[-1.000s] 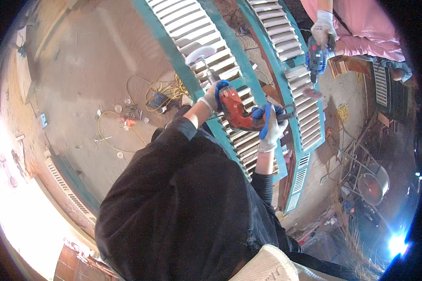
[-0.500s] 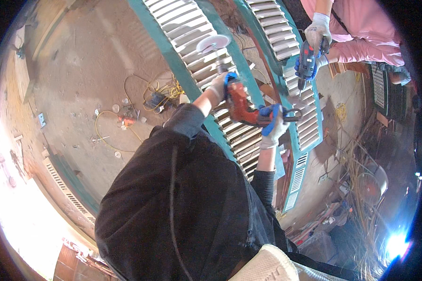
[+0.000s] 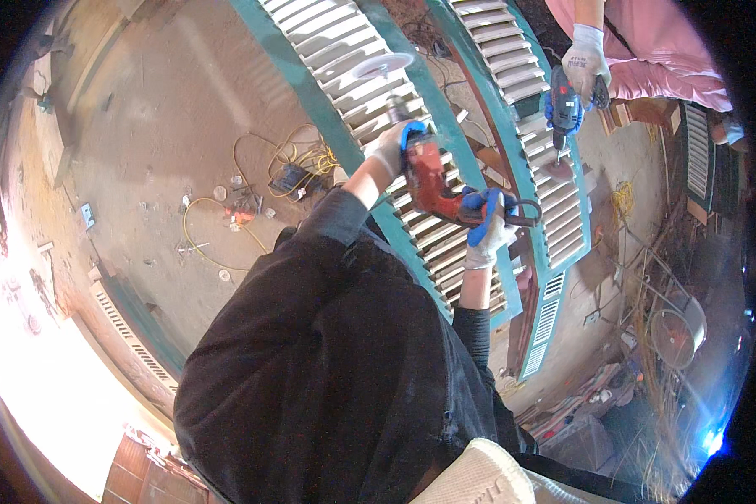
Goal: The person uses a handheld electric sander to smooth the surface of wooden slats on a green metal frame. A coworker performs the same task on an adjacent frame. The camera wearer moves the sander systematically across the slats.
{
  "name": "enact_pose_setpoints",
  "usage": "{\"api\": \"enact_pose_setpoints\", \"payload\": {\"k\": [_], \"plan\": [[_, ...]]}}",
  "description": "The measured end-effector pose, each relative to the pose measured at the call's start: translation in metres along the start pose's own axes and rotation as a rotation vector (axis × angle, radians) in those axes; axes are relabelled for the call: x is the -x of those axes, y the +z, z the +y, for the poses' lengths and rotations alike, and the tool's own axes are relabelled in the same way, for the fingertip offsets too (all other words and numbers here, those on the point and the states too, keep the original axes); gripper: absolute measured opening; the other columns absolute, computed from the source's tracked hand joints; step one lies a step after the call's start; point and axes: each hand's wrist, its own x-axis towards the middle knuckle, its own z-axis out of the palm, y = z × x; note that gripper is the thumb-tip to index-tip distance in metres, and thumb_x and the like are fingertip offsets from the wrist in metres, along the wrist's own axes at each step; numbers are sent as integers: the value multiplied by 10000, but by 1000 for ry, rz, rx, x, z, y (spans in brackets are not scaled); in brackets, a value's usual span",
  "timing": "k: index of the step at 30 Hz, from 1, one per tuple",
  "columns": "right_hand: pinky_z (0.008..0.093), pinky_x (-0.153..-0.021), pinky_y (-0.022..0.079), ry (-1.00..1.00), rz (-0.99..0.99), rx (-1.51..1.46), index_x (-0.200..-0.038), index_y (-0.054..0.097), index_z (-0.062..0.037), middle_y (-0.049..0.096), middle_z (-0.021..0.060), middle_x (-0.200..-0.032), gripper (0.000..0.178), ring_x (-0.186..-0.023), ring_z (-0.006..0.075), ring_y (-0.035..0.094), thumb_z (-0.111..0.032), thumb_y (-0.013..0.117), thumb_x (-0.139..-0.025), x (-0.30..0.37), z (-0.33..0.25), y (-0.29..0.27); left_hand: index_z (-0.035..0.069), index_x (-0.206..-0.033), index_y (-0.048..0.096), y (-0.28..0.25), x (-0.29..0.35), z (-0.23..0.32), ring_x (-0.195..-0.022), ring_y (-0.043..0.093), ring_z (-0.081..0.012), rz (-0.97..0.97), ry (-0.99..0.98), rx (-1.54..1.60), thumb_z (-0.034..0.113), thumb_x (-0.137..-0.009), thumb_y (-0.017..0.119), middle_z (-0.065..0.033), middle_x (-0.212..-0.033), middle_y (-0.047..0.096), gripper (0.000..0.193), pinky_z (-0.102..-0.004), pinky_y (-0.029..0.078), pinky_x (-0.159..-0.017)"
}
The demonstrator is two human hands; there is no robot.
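Observation:
Both my hands are on a red power drill (image 3: 428,178) fitted with a round sanding disc (image 3: 383,66). My left hand (image 3: 390,149), in a white and blue work glove, wraps the drill's front body behind the chuck. My right hand (image 3: 489,225), gloved alike, grips the rear handle. The disc is blurred and lies over the pale slats of a green-framed louvered shutter (image 3: 475,172); whether it touches them I cannot tell. Across from me, a co-worker's gloved hand (image 3: 585,63) holds a dark drill (image 3: 565,105), its disc over the slats of a second louvered shutter (image 3: 536,185).
Yellow cords (image 3: 311,160) and a small orange tool (image 3: 242,216) lie on the dusty floor at left. Another louvered panel (image 3: 699,151) stands at far right. A metal hoop-like frame (image 3: 676,332) is at lower right, near a bright blue-white glare (image 3: 713,441).
The drill's disc has shifted slightly toward the far end of the shutter. The view has shifted a little, and the glare at lower right is smaller. Both hands keep their hold.

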Motion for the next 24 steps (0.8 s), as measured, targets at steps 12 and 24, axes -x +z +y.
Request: {"api": "enact_pose_setpoints", "payload": {"k": [12,24], "plan": [[350,-536,523,26,18,-88,-792,527,-21,568,80,-656,78,-500,178,561,-57,564,-851,-16,7,-17,124,-714,585,6,7,-5,-516,568,-180,-205,-49,66,274,-799,577,-33,-641,601,172,-326,492,-514],[328,-536,515,112,-4,4,-800,558,8,582,75,-679,61,-510,185,578,-37,587,-831,-5,15,-20,89,-743,596,-44,-20,-35,-622,605,-210,-177,-125,108,237,-799,542,-67,-704,621,167,-364,498,-631]]}}
